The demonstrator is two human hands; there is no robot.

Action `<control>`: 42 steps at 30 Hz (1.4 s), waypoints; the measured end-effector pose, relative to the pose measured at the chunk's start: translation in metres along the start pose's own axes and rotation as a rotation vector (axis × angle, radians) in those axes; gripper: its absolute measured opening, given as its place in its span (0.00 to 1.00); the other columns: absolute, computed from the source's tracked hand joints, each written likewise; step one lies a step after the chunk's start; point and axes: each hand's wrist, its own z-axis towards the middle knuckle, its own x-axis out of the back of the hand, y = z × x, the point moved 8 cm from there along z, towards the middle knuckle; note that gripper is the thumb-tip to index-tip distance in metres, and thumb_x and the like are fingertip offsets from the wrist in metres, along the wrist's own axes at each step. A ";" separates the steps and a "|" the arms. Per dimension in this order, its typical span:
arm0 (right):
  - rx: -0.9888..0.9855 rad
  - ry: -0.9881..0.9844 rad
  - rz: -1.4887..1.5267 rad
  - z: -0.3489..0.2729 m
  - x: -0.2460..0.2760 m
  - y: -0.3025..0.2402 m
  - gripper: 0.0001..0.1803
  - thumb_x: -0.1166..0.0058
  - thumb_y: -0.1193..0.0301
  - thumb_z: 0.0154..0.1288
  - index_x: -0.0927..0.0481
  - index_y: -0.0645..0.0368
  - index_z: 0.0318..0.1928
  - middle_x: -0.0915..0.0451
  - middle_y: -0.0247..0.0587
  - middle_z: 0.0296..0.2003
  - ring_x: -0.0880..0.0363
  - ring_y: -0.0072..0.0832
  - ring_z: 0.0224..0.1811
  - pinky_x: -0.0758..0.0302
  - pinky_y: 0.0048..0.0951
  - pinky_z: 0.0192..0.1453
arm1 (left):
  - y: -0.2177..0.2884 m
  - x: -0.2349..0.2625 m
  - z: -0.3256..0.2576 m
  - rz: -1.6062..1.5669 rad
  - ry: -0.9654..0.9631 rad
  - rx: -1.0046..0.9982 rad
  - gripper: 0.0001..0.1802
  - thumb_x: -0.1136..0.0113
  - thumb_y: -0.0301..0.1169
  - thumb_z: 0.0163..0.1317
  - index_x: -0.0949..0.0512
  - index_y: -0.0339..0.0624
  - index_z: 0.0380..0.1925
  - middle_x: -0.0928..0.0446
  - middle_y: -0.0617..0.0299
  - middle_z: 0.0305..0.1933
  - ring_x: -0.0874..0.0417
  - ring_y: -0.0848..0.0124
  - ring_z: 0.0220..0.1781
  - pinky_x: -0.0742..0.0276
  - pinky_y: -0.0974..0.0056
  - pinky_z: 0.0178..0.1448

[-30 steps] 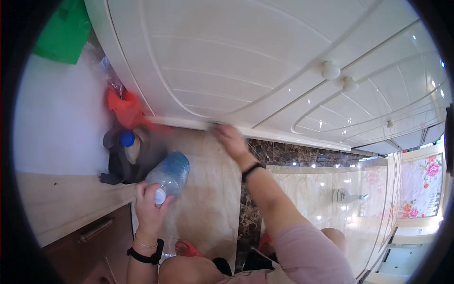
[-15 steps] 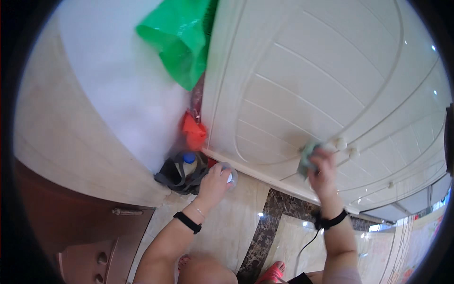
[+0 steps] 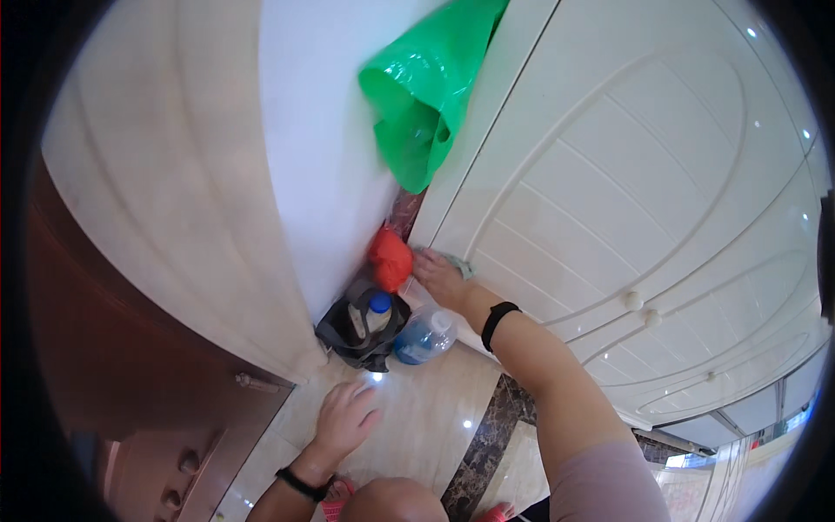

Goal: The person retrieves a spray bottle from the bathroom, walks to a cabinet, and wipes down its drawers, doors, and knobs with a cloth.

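Observation:
My right hand (image 3: 440, 277) presses a pale green cloth (image 3: 458, 264) flat against the left edge of a white cabinet door (image 3: 600, 200), low down beside a red plastic bag (image 3: 390, 259). Most of the cloth is covered by the hand. My left hand (image 3: 345, 419) hovers over the floor with its fingers apart and nothing in it. Just beyond it stand a clear plastic bottle (image 3: 424, 336) with a white cap and blue liquid, and a dark grey bag (image 3: 352, 335) with a blue-capped bottle (image 3: 377, 304) inside.
A green plastic bag (image 3: 417, 96) hangs at the cabinet's upper left edge, by a white wall (image 3: 326, 157). To the left is a reddish-brown door (image 3: 130, 348) with a metal handle. Round knobs (image 3: 633, 301) stick out from the cabinet doors. Below lies a tiled floor (image 3: 435, 391) with a dark marbled strip.
My right hand has moved left with the cloth, from near the knobs to the cabinet's left edge. My left hand has let go of the clear bottle and drawn back toward me.

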 end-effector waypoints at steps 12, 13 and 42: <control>-0.586 0.668 -0.765 -0.052 0.507 0.311 0.23 0.55 0.71 0.62 0.29 0.52 0.59 0.28 0.37 0.55 0.33 0.33 0.62 0.39 0.60 0.63 | 0.014 0.121 -0.014 -0.128 -0.024 0.235 0.19 0.34 0.32 0.50 0.22 0.39 0.43 0.22 0.49 0.46 0.21 0.51 0.48 0.24 0.54 0.51; -0.791 0.710 -0.577 -0.058 0.531 0.320 0.20 0.58 0.72 0.65 0.30 0.58 0.58 0.34 0.45 0.61 0.42 0.41 0.68 0.49 0.54 0.70 | 0.018 0.129 -0.004 -0.115 -0.011 0.221 0.19 0.34 0.32 0.50 0.22 0.39 0.43 0.22 0.49 0.46 0.21 0.51 0.48 0.24 0.54 0.51; -1.071 0.618 -0.304 -0.238 0.373 0.243 0.36 0.42 0.75 0.50 0.32 0.47 0.64 0.36 0.39 0.65 0.45 0.46 0.72 0.52 0.63 0.72 | 0.136 0.240 0.130 -0.311 0.292 -0.196 0.08 0.40 0.22 0.57 0.20 0.36 0.37 0.19 0.49 0.38 0.18 0.54 0.39 0.23 0.59 0.44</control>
